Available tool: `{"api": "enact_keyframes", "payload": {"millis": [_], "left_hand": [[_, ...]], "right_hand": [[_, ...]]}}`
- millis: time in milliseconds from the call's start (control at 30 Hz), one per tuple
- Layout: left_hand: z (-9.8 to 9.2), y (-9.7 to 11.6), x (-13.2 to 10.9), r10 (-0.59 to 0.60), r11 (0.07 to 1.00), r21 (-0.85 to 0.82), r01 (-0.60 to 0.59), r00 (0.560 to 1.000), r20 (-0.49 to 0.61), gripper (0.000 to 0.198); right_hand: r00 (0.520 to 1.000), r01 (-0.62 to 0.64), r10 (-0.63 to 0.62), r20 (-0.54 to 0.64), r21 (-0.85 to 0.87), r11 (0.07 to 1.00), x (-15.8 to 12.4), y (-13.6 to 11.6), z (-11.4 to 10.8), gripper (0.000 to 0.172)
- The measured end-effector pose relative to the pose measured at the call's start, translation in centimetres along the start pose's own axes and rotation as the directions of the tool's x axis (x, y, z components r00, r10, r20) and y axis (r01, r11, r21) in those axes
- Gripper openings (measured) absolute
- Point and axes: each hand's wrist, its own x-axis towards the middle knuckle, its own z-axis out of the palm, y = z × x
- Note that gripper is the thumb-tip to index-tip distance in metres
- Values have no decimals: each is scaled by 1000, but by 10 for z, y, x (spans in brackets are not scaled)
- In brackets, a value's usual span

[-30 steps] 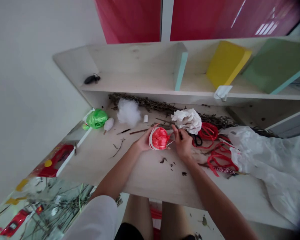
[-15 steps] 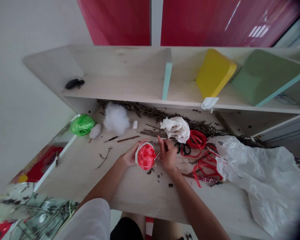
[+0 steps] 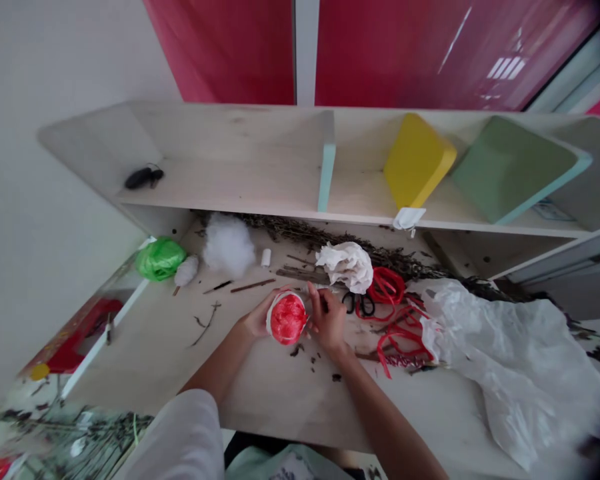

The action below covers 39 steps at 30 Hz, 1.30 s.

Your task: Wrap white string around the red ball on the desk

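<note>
My left hand [image 3: 257, 319] is wrapped round a red, shiny ball [image 3: 287, 320] with white string [image 3: 270, 321] wound about its edge. It holds the ball above the desk from the left side. Close to the ball's right edge is my right hand [image 3: 331, 324], its thumb and fingers pinched and the index finger partly raised. It appears to grip the string's end, which is very thin here. Just past the right hand lie black-handled scissors [image 3: 367, 305] and a crumpled white paper ball [image 3: 347, 265].
On the desk [image 3: 275, 393] are white stuffing [image 3: 229, 245], a green plastic bundle [image 3: 161, 259], a grey wound ball [image 3: 187, 271], a small white roll [image 3: 266, 257] and twigs [image 3: 253, 286]. Red ribbon [image 3: 387, 285] and a clear plastic bag [image 3: 510, 360] lie right. A shelf [image 3: 240, 183] overhangs the back.
My right hand has come slightly closer to the ball, and the white strand between them looks shorter. The whole view has shifted a little, with desk items lower and more to the left.
</note>
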Motion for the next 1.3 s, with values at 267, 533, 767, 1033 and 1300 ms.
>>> {"api": "enact_keyframes", "payload": {"millis": [267, 533, 767, 1033, 1300], "left_hand": [[2, 5, 9, 89, 996, -3, -90, 995, -38, 45], [10, 9, 14, 52, 996, -70, -50, 998, 28, 43], [1, 5, 25, 121, 992, 44, -118, 991, -55, 29], [7, 6, 19, 143, 987, 80, -141, 989, -24, 32], [7, 6, 23, 111, 986, 123, -113, 993, 29, 43]], "right_hand": [[994, 107, -110, -17, -115, 988, -6, -2, -2, 41], [978, 104, -153, -142, -305, 947, -11, 4, -10, 24], [979, 173, -201, -37, -378, 910, -9, 13, -13, 7], [976, 189, -214, -29, -360, 913, -8, 18, -14, 4], [973, 223, -231, 15, -322, 920, -1, 22, -16, 6]]}}
